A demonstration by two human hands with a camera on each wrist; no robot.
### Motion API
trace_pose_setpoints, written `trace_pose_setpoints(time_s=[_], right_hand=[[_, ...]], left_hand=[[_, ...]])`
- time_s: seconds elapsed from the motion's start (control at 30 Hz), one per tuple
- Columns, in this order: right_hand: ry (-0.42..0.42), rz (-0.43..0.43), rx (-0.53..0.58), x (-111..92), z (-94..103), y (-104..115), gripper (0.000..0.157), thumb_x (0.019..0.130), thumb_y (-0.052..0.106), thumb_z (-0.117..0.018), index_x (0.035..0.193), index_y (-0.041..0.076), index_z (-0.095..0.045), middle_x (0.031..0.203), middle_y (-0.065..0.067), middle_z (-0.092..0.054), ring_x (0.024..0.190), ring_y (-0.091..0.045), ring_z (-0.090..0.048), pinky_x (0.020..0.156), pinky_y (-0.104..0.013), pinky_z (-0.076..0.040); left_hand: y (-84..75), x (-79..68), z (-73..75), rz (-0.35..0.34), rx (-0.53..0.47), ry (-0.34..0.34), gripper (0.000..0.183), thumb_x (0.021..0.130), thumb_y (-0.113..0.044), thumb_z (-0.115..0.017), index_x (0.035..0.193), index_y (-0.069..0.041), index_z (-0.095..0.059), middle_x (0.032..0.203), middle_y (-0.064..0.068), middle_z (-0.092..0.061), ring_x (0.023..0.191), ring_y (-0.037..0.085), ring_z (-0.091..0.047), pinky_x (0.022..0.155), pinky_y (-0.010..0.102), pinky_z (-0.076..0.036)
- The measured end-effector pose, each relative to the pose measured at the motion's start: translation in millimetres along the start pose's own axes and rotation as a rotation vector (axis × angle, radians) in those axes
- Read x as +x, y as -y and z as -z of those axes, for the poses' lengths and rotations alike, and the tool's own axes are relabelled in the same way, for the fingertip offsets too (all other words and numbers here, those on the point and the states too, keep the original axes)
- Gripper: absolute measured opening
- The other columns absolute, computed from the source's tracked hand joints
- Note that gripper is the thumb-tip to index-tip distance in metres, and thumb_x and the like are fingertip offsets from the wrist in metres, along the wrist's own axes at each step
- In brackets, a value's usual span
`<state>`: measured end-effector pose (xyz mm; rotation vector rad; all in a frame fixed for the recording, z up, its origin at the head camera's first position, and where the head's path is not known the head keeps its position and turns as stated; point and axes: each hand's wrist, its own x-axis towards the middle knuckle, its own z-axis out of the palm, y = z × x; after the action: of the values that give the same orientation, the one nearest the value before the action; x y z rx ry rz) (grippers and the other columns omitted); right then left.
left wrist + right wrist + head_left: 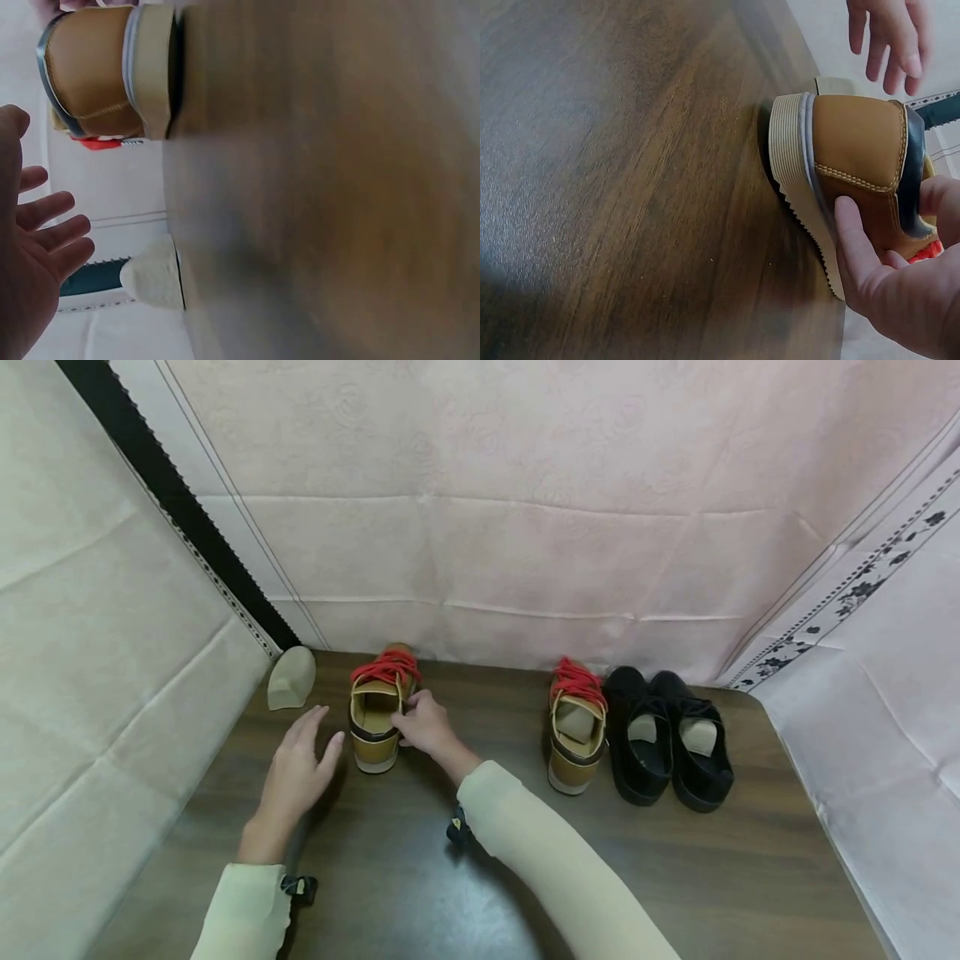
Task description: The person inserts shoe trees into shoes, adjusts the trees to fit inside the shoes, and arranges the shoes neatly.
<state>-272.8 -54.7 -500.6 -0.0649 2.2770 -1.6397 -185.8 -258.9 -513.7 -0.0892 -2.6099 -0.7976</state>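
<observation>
A tan shoe with red laces (375,750) stands on the wooden surface, its opening bare inside. My right hand (429,727) pinches its right side at the collar, thumb inside and fingers along the outer leather (855,135), as the right wrist view shows. To the shoe's left my left hand (296,777) hovers apart from it, fingers extended and holding nothing; the left wrist view shows its palm (30,277). Beyond that hand, in the back left corner, sits a cream-coloured shoe insert (292,678).
Further right stands the matching tan shoe (573,764) with a pale insert inside. Beside it are two black shoes (637,777), also with pale inserts. Pale patterned sheets (525,552) hang behind and at both sides of the wooden surface (420,877).
</observation>
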Motion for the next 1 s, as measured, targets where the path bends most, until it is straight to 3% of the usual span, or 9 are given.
trace_pose_setpoints(time_s=[0.2, 0.37, 0.6, 0.8, 1.0], right_hand=[[-0.058, 0.011, -0.079, -0.5, 1.3, 1.6, 0.042, 0.098, 0.017, -0.067, 0.135, 0.006, -0.050, 0.117, -0.015, -0.068, 0.070, -0.020, -0.071, 0.068, -0.036, -0.063], [-0.095, 0.064, -0.172, -1.7, 10.9, -3.1, 0.038, 0.096, 0.016, -0.067, 0.129, 0.007, -0.052, 0.109, -0.010, -0.068, 0.071, -0.016, -0.068, 0.060, -0.029, -0.059], [-0.177, 0.172, -0.373, -7.4, 31.9, -13.4, 0.031, 0.092, 0.015, -0.068, 0.121, 0.010, -0.058, 0.095, -0.002, -0.065, 0.081, -0.015, -0.060, 0.065, -0.027, -0.051], [-0.188, 0.246, -0.424, -14.7, 47.5, -19.2, 0.024, 0.092, 0.012, -0.065, 0.116, 0.014, -0.062, 0.091, 0.000, -0.063, 0.078, -0.015, -0.059, 0.063, -0.026, -0.048], [-0.207, 0.295, -0.458, -25.4, 66.8, -28.2, 0.030, 0.090, 0.009, -0.064, 0.120, 0.011, -0.064, 0.101, -0.001, -0.072, 0.087, -0.015, -0.065, 0.075, -0.031, -0.055]], left_hand=[[-6.1, 3.4, -3.0, 0.008, -0.013, 0.012, 0.053, 0.105, -0.031, -0.060, 0.147, 0.000, -0.051, 0.151, 0.028, -0.050, 0.137, 0.048, -0.049, 0.108, 0.067, -0.041], [-9.3, 2.3, -7.0, 0.000, -0.034, 0.012, 0.052, 0.105, -0.030, -0.060, 0.147, 0.000, -0.052, 0.149, 0.027, -0.051, 0.138, 0.047, -0.049, 0.109, 0.066, -0.041], [-18.8, -0.2, -10.7, -0.013, -0.045, 0.037, 0.054, 0.105, -0.033, -0.059, 0.148, -0.002, -0.051, 0.150, 0.026, -0.051, 0.139, 0.046, -0.048, 0.110, 0.065, -0.042], [-27.2, 1.3, -6.9, -0.031, -0.045, 0.031, 0.053, 0.105, -0.031, -0.060, 0.147, 0.000, -0.052, 0.149, 0.027, -0.052, 0.138, 0.046, -0.049, 0.110, 0.065, -0.042], [-35.3, 0.0, -5.8, -0.023, -0.043, 0.068, 0.054, 0.106, -0.034, -0.058, 0.148, -0.001, -0.051, 0.149, 0.025, -0.053, 0.139, 0.045, -0.049, 0.110, 0.064, -0.042]])
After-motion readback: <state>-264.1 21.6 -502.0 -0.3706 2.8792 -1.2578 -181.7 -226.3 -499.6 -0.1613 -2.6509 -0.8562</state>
